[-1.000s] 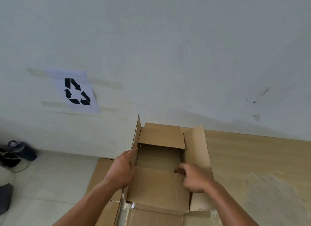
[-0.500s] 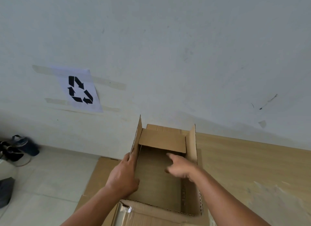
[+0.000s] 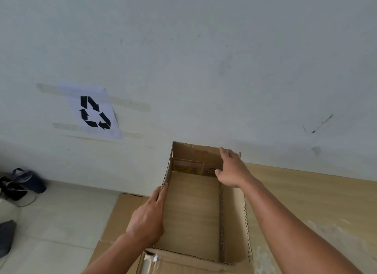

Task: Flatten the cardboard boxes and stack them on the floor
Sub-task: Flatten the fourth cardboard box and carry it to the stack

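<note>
An open brown cardboard box (image 3: 193, 212) stands in front of me, its flaps raised and its inside bare. My left hand (image 3: 148, 216) grips the box's left wall, thumb outside and fingers over the top edge. My right hand (image 3: 232, 169) reaches to the far right corner with fingers spread, touching the far flap, which carries a printed label. A flattened piece of cardboard (image 3: 120, 214) lies on the floor to the left, under the box's edge.
The box sits on a wooden table (image 3: 306, 192) against a white wall. A recycling sign (image 3: 94, 112) is taped to the wall at left. Dark bags (image 3: 18, 184) lie on the tiled floor at far left.
The inner flaps have been pushed up and the box now stands open. My right hand moved from the middle of the box to the far right corner. My left hand stayed on the left wall.
</note>
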Tool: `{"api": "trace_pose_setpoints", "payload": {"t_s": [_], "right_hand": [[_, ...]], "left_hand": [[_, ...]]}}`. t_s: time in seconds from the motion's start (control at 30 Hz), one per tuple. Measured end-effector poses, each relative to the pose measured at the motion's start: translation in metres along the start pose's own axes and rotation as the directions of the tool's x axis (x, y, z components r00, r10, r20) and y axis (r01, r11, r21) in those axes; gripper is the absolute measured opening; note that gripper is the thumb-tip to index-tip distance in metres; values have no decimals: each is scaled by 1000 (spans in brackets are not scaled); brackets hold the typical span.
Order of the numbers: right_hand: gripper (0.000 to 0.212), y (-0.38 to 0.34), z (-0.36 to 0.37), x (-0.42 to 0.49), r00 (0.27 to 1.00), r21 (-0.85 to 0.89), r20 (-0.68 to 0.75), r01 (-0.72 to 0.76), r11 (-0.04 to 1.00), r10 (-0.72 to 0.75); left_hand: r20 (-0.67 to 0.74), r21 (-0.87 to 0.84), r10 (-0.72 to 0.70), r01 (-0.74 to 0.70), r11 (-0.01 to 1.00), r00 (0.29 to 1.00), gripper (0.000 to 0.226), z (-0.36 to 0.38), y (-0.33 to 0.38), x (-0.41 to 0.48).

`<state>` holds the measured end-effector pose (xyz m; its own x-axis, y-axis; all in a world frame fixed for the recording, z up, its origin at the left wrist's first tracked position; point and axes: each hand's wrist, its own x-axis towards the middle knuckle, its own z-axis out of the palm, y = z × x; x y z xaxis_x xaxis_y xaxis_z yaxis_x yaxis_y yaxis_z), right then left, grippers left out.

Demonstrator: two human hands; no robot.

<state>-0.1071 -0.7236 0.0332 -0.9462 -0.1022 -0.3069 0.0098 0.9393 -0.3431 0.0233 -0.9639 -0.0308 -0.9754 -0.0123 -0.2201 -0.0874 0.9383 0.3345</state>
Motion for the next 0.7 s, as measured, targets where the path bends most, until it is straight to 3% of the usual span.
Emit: {"api": "trace_pose_setpoints", "payload": {"t_s": [0.1, 0.23, 0.3, 0.37, 0.43, 0.5, 0.6, 0.7], "right_hand": [[88, 17, 8, -8, 999, -91, -32, -11, 996, 8], [93, 21, 18, -47, 988, 271, -44, -133, 953, 150], [93, 21, 28, -67, 958, 386, 75, -284, 878, 277], [71, 20, 35, -89, 931, 395, 215, -360, 845, 296], [43, 23, 39, -99, 933, 385, 244, -342, 857, 262], [37, 24, 36, -102, 949, 407, 197, -309, 860, 248], [28, 19, 16, -101, 965, 447, 90, -260, 856, 246], [25, 6, -7, -100, 972, 558, -11, -190, 808, 236]], "left_hand": [[0, 12, -9, 9, 1000, 1000, 107, -2, 2, -1], [-6, -14, -1, 0, 1000, 1000, 108, -5, 1, -3], [-1, -34, -2, 2, 999, 1000, 109, -8, 3, -6], [-1, -52, 8, -8, 999, 1000, 111, -8, 4, -9], [-7, -85, 65, -65, 994, 998, 113, -8, 5, -13], [-29, -178, 139, -142, 974, 990, 116, -11, 8, -16], [-52, -337, 90, -102, 936, 995, 114, -31, 17, -14], [-23, -393, 56, -60, 918, 998, 91, -51, 29, -8]]}}
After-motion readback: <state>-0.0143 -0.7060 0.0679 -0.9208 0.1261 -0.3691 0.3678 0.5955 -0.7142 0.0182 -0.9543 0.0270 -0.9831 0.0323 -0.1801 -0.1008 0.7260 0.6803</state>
